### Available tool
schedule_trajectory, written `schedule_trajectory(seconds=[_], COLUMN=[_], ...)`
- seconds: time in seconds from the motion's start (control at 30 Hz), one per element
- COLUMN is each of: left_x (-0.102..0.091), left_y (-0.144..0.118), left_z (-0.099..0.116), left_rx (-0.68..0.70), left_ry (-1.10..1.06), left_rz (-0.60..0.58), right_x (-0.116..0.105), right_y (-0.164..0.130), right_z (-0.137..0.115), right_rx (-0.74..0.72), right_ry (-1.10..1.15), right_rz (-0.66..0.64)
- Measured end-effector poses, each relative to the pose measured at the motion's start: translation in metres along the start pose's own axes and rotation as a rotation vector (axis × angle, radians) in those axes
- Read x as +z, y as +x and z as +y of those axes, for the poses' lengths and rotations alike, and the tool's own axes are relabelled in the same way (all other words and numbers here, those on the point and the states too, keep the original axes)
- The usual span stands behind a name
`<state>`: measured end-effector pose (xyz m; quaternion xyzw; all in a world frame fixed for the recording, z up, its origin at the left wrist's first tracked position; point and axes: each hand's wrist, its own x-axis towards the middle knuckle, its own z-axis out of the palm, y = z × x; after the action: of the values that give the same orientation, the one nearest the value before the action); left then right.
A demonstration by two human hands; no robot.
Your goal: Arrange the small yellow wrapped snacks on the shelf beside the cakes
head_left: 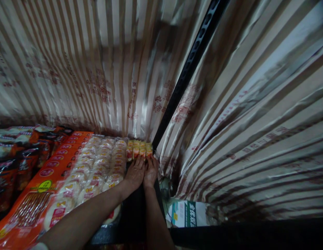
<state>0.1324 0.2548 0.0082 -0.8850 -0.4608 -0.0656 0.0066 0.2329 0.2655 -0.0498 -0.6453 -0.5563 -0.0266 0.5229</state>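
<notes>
- Hands: two, side by side and touching at the back of a dark shelf (136, 215). Left hand (135, 173) and right hand (151, 172) both lie flat, fingers stretched out, gripping nothing; fingertips press against a row of small yellow packets (139, 149).
- Yellow packets: about four, standing upright in a line at the back corner, against the striped foil curtain (111, 69); labels too blurred to read.
- Round wrapped buns (99, 166): roughly three columns in clear wrap, just left of the left hand; exact count hard to tell, and the nearest ones are covered by the left forearm.
- Orange pack (47, 180): one long one, left of the buns, cut off by the lower edge.
- Dark red bags (15, 159): several, far left, blurred and partly cropped.
- Black slotted upright (187, 69): one, rising from the corner.
- Green-and-white carton (188, 213): one, below right, part hidden.
</notes>
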Motion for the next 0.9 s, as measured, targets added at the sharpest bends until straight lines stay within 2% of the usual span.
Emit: schedule_trajectory(seconds=[0.27,0.43,0.53,0.63,0.73,0.9], left_x=[-0.016,-0.027,-0.032,-0.029,-0.019,-0.012], left_y=[-0.013,-0.037,-0.056,-0.077,-0.096,-0.130], left_z=[0.011,0.025,0.033,0.040,0.048,0.057], left_rx=[-0.022,-0.006,0.034,0.058,0.065,0.078], left_ry=[-0.087,-0.132,-0.159,-0.192,-0.235,-0.300], left_rz=[-0.044,-0.023,-0.007,-0.005,0.023,-0.041], right_x=[-0.014,-0.035,-0.049,-0.064,-0.078,-0.098], right_y=[-0.009,-0.028,-0.045,-0.065,-0.084,-0.114], right_z=[-0.012,-0.024,-0.030,-0.039,-0.048,-0.063], right_rx=[0.049,0.086,0.118,0.140,0.163,0.187], right_ry=[0.047,0.044,0.052,0.067,0.086,0.102], right_rz=[0.019,0.034,0.001,-0.026,-0.041,-0.057])
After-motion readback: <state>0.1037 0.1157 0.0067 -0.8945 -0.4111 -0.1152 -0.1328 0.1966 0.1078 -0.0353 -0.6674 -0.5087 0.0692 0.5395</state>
